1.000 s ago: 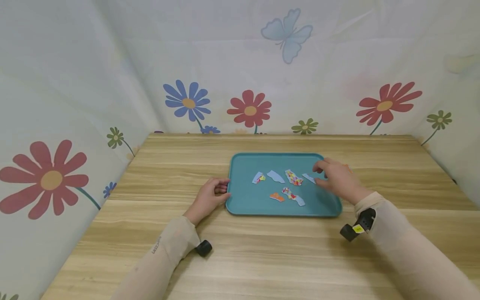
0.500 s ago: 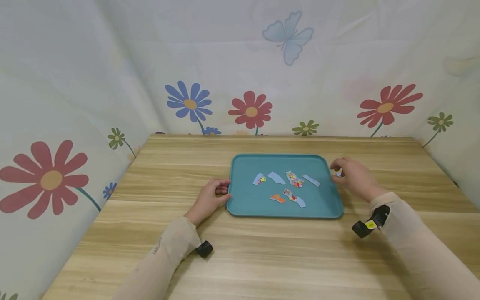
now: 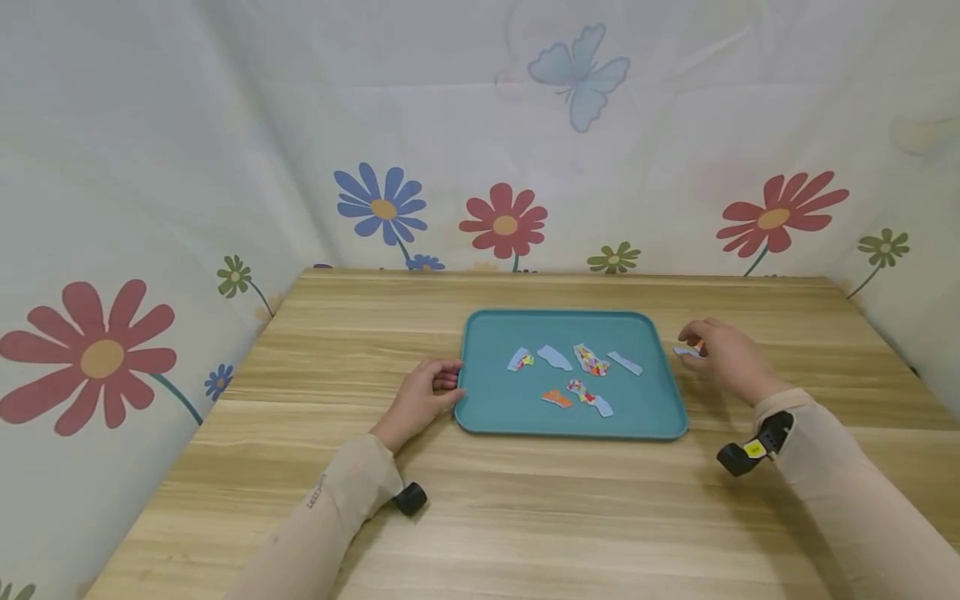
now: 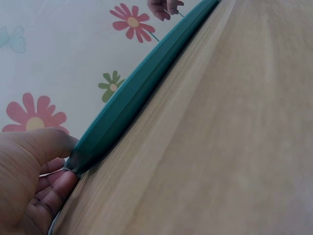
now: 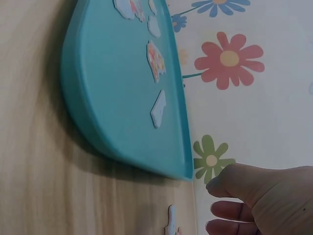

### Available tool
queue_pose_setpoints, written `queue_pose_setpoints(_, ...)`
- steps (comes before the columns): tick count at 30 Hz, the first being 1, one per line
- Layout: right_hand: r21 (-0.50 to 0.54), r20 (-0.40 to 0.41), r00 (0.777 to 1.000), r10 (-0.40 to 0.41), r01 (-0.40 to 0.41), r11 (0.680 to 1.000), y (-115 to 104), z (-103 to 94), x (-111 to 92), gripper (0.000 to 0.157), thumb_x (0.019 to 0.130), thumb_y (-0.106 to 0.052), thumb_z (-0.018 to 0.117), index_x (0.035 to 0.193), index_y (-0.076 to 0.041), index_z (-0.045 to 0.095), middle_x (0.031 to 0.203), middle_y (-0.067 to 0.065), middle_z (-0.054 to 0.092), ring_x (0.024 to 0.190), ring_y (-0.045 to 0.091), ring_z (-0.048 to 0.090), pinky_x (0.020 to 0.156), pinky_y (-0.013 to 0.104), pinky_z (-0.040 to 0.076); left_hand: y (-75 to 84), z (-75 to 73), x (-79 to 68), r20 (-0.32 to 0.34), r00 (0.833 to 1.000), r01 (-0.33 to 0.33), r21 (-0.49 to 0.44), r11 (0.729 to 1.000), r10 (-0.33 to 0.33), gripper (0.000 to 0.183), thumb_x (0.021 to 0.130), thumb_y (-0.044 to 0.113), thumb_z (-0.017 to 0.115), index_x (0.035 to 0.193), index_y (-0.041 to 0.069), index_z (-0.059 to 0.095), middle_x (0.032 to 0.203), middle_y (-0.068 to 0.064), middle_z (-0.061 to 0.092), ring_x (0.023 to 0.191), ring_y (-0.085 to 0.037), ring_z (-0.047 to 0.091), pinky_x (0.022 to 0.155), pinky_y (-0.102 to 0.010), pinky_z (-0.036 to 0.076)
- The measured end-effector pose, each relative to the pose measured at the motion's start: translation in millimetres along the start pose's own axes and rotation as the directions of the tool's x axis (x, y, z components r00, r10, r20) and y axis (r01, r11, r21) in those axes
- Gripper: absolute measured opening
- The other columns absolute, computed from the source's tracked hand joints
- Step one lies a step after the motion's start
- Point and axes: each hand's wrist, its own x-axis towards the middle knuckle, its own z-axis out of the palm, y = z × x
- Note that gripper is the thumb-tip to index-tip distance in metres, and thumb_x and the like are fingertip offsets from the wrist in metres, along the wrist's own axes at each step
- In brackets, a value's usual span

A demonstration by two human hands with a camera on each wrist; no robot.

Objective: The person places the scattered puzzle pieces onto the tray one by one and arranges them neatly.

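My left hand [image 3: 422, 393] pinches the left rim of a teal tray [image 3: 495, 412] between thumb and fingers; the left wrist view shows the grip at the tray's corner [image 4: 80, 159]. Just past the tray's right side, my right hand [image 3: 727, 358] hovers over a small light-blue picture piece [image 3: 686, 352] with some orange behind it. In the right wrist view that piece [image 5: 170, 220] lies on the table, apart from the loosely bent fingers. Jagged-edged pieces lie on the tray: a multicoloured one [image 3: 590, 360], a pale-blue strip [image 3: 625, 363], an orange one [image 3: 557, 398] and several others.
The tray sits on a wood-grain table [image 3: 525, 517]. A white cloth [image 3: 660, 125] printed with flowers and a butterfly hangs behind the table and along its sides. Black wrist cameras sit on the left wrist [image 3: 410, 498] and right wrist [image 3: 738, 458].
My right hand has left the pale-blue strip on the tray and moved right, to the piece on the table beyond the rim. The left hand stays on the tray's edge.
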Motion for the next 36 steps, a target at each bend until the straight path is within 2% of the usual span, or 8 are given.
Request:
queue_pose_setpoints(5, 0.027, 0.026, 0.999, 0.027, -0.028, 0.999, 9.2, 3.0, -0.9, 0.031, 0.089, -0.013, 0.066, 0.112, 0.006, 0.060, 0.108, 0.025, 0.060, 0.089, 0.032, 0.059, 0.075, 0.047, 0.055, 2.0, -0.6, -1.1, 0.013, 1.000, 0.016, -0.007, 1.000, -0.016, 0.045, 0.087, 0.003, 0.068, 0.129, -0.003, 0.055, 0.120, -0.019, 0.054, 0.106, -0.028, 0.060, 0.093, -0.029, 0.056)
queue_pose_setpoints(12, 0.036, 0.042, 0.998, 0.041, -0.042, 0.998, 19.6, 8.6, -0.4, 0.029, 0.088, -0.008, 0.065, 0.111, 0.009, 0.060, 0.107, 0.028, 0.060, 0.090, 0.035, 0.059, 0.076, 0.049, 0.055, 3.0, -1.5, -1.8, 0.016, 1.000, 0.018, 0.003, 1.000, -0.018, 0.045, 0.087, 0.004, 0.068, 0.129, -0.002, 0.055, 0.120, -0.019, 0.054, 0.106, -0.027, 0.061, 0.093, -0.030, 0.056)
queue_pose_setpoints(22, -0.003, 0.059, 0.997, 0.055, -0.055, 0.999, 26.5, 9.5, 2.6, 0.026, 0.087, -0.010, 0.066, 0.104, 0.009, 0.062, 0.098, 0.026, 0.061, 0.086, 0.035, 0.060, 0.075, 0.052, 0.053, 4.0, -0.7, -0.9, 0.009, 1.000, 0.029, -0.007, 1.000, -0.029, 0.045, 0.086, 0.002, 0.069, 0.128, -0.003, 0.055, 0.121, -0.019, 0.054, 0.106, -0.028, 0.061, 0.093, -0.029, 0.056)
queue_pose_setpoints(36, -0.028, 0.072, 0.995, 0.067, -0.065, 0.997, 31.6, 12.4, 6.4, 0.024, 0.087, -0.010, 0.065, 0.101, 0.010, 0.064, 0.097, 0.026, 0.062, 0.084, 0.033, 0.059, 0.078, 0.054, 0.052, 3.2, -0.9, -1.1, 0.007, 1.000, 0.019, -0.004, 1.000, -0.019, 0.045, 0.086, 0.003, 0.070, 0.128, -0.003, 0.056, 0.120, -0.019, 0.054, 0.106, -0.028, 0.061, 0.093, -0.030, 0.056)
